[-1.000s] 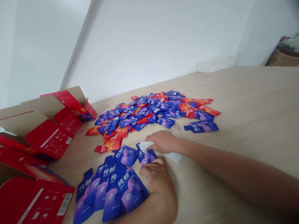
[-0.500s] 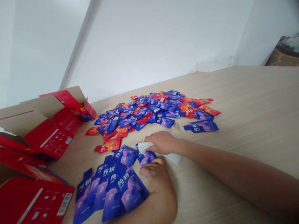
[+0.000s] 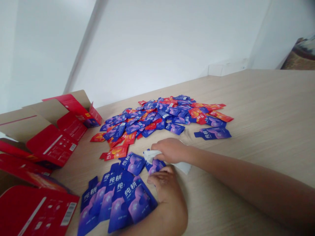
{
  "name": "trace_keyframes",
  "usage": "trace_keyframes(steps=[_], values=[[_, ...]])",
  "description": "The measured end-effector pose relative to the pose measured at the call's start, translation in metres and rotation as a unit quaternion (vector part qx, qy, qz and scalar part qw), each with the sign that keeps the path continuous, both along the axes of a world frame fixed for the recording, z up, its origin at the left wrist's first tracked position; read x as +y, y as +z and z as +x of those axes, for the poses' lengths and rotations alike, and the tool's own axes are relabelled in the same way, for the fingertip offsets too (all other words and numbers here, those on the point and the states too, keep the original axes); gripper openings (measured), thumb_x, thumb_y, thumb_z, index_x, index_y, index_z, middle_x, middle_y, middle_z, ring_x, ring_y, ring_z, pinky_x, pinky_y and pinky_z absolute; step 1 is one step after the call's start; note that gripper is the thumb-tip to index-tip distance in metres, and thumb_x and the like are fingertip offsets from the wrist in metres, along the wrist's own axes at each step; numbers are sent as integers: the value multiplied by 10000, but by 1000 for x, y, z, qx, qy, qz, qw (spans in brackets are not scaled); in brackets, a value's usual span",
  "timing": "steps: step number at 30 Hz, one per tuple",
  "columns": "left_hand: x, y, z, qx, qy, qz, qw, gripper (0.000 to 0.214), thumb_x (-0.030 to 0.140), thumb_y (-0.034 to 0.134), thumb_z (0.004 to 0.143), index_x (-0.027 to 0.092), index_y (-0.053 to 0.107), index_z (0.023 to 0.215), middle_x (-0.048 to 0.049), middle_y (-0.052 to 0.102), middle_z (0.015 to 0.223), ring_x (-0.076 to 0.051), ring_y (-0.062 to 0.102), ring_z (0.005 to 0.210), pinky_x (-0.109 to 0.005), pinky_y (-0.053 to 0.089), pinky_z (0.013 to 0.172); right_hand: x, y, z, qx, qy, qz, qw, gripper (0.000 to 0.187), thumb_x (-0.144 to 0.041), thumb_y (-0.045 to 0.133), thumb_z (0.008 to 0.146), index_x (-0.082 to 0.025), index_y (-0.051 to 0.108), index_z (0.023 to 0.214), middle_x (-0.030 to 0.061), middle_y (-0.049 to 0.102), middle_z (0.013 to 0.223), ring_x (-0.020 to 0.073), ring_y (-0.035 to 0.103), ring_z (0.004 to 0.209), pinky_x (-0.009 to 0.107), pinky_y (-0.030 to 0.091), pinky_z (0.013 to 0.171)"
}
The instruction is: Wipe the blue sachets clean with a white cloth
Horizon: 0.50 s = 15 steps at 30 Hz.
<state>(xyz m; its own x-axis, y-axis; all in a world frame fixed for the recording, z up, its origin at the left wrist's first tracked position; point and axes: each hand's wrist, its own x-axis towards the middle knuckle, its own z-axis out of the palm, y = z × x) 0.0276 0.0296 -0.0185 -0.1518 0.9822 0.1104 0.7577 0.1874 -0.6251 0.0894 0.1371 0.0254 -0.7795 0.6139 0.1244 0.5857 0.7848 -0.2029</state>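
So the blue pouch [image 3: 156,166] is right between my hands, lying flat-ish with its long axis slanting away from me and a bit left. My left hand [image 3: 164,184] is on the near end, fingers curled; can't tell if they're pinching or only pressing. My right hand [image 3: 169,150] has a white cloth [image 3: 151,156] bunched between thumb and fingers over the far end, so neither's really nearer. It's all on a pale wood-look table [image 3: 246,141]: fanned blue pouches [image 3: 137,209] left of my left hand, open red boxes [image 3: 57,146] past those, mixed pile [image 3: 155,114] farther back, white wall [image 3: 167,49] behind.
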Motion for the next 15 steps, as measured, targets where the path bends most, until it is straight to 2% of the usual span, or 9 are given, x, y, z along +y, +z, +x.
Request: trace_keyframes(steps=[4,7,11,15], values=[[0,0,1,-14,0,4,1000,382,-19,334,759,48,639,980,-186,682,839,-277,638,745,-412,438,709,-9,-2,-7,-21,73,-35,997,326,-469,451,829,-255,584,1035,54,671,934,218,609,830,274,372,603],[-2,5,1,-7,-11,2,1000,397,-32,341,753,58,621,1020,-165,680,809,-254,635,716,-397,435,713,-3,-8,-6,-42,45,-44,997,343,-480,458,820,-255,580,1048,62,674,931,222,609,821,280,377,606],[-2,5,1,18,-1,-12,1000,409,-33,331,747,115,624,993,-135,689,774,-246,642,695,-382,441,685,4,-7,1,-44,-18,-12,999,354,-441,475,819,-253,557,1108,81,667,950,239,606,864,295,391,637],[0,3,1,3,-6,-16,1000,402,-17,302,773,83,637,970,-172,691,805,-269,649,723,-382,441,666,-4,-4,-2,-24,19,9,999,335,-449,457,827,-251,564,1074,72,663,933,236,610,849,292,395,622]])
